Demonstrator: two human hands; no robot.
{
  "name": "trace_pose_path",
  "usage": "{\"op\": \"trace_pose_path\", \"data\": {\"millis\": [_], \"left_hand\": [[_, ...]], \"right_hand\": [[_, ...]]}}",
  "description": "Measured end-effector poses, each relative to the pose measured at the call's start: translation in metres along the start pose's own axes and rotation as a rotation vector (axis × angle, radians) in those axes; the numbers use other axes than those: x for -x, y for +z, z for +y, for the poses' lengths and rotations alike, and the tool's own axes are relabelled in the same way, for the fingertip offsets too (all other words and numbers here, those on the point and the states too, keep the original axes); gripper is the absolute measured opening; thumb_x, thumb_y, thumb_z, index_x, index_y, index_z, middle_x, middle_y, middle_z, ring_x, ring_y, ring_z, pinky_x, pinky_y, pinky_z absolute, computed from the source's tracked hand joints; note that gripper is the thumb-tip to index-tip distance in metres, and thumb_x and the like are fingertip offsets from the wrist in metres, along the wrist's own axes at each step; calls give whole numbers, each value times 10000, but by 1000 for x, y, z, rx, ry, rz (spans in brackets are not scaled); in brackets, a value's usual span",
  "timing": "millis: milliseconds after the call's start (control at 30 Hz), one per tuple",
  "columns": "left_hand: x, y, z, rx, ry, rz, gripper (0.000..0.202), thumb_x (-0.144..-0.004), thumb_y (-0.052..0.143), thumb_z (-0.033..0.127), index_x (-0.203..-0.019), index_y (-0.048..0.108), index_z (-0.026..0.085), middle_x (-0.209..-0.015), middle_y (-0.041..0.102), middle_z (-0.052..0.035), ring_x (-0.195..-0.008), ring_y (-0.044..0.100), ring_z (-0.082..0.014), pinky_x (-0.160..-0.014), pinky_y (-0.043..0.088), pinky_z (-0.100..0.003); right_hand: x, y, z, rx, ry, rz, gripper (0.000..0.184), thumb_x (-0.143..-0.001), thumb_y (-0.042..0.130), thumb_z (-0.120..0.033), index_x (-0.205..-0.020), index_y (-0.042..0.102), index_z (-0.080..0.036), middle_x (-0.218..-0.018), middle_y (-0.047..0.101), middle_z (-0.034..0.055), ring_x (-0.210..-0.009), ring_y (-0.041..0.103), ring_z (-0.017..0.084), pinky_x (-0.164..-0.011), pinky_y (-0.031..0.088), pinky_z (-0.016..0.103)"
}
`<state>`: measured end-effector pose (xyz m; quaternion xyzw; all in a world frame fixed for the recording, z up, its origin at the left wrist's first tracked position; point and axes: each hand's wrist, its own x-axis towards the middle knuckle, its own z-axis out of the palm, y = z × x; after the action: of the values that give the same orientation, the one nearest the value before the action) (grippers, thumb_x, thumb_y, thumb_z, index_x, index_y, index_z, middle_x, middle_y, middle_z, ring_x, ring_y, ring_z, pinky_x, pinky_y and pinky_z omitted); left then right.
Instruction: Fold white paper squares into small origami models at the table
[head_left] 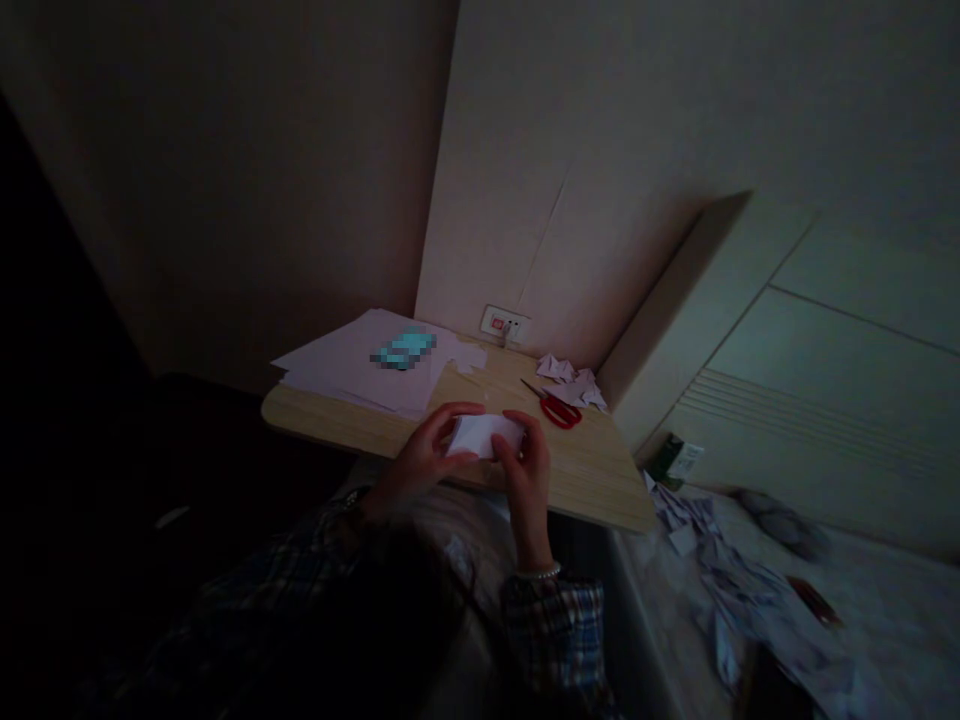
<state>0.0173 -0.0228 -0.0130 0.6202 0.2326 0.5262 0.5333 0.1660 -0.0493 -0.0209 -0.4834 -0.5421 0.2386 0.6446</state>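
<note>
Between my two hands is a small white piece of paper (480, 437), held above the near edge of the wooden table (592, 478). My left hand (435, 442) grips its left end, fingers curled over the far edge and thumb along the near side. On the right end, my right hand (526, 450) pinches it, with the thumb pressed on the face towards me. Fine folds in the paper are too dark to make out. Scissors with red handles (561, 411) lie on the table beyond my right hand.
A stack of white sheets (352, 362) covers the table's left, with a blurred turquoise object (405, 348) on top. Folded paper pieces (574, 384) lie at the back right, near a wall socket (504, 323). More folded papers (739, 575) are spread over the bed (892, 600) at right.
</note>
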Motion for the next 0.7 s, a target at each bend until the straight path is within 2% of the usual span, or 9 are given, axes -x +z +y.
{"op": "trace_pose_path", "data": {"millis": [133,400,567,633,700], "left_hand": [[1,2,0,78,-35,-75,567,-587,766,196,-1113,554,178,-1208,581,-105,-1093,569,-254,-887,486,-343],[1,3,8,79,34,-28,484,-639,728,188,-1090,554,162,-1215,586,-117,-1106,563,-259,-900,477,-344],[2,2,2,53,84,-62,437,-681,694,159,-1091,543,174,-1222,574,-101,-1119,550,-238,-913,463,-324],[3,2,0,15,92,-49,425,-686,683,139,-1085,543,179,-1220,568,-98,-1142,535,-236,-935,450,-327],[2,2,-1,-27,103,-21,433,-680,682,126,-1085,539,184,-1205,571,-95,-1153,528,-238,-947,443,-335]], "right_hand": [[1,-1,-1,17,-10,3,298,-733,611,-240,-1028,582,-207,-985,606,30,-887,548,189,-754,439,298],[2,-2,4,-88,6,-46,284,-749,619,-263,-1016,536,-215,-988,558,22,-903,539,171,-776,451,288],[0,-3,3,-37,-108,-32,220,-743,639,-250,-949,570,-212,-1099,541,40,-1073,495,194,-879,408,311],[-1,-4,3,-14,-147,-24,165,-741,639,-227,-895,585,-201,-1058,562,36,-1065,499,192,-916,381,323],[-2,-4,2,-31,-138,-41,131,-751,626,-209,-875,584,-196,-926,584,13,-946,533,173,-876,394,317]]}}
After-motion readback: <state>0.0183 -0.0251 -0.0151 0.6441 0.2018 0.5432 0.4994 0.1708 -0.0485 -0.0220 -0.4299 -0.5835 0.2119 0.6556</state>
